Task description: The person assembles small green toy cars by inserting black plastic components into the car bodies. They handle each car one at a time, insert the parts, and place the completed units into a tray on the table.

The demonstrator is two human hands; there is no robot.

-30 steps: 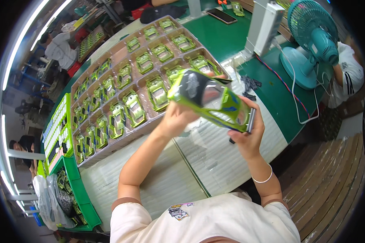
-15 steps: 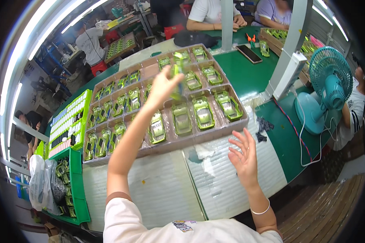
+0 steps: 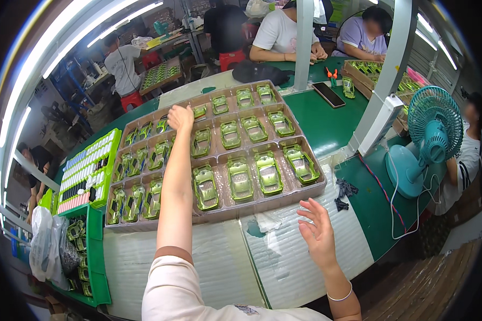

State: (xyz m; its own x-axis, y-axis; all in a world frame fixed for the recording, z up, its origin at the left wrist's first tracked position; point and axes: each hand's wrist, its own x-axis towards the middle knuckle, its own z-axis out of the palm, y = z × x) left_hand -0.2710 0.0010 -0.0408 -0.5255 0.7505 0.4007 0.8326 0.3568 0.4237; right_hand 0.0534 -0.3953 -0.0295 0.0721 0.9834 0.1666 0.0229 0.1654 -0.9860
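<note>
My left hand (image 3: 181, 117) reaches over the back row of a large clear plastic tray (image 3: 251, 205) with its fingers curled down. What they grip, if anything, is hidden under the hand. Close against its right side, a green toy car shell (image 3: 200, 112) partly shows in its compartment. Several more shells fill the tray, among them a front-row green shell (image 3: 205, 187). Those in the left part look fitted with dark and blue parts. My right hand (image 3: 318, 235) hovers palm up near the tray's front right corner, fingers apart, holding nothing.
Left stands a bright green tray (image 3: 114, 147) of small coloured parts, by a green crate (image 3: 96, 251) of car shells. A teal fan (image 3: 434, 134), grey post (image 3: 383, 80), phone (image 3: 328, 94) and dark scraps (image 3: 345, 192) lie right. Co-workers sit across the table.
My left hand has moved left and away to the back row; the green shell it carried no longer shows in it. A formerly vacant back-row compartment now shows a shell. My right hand stays open.
</note>
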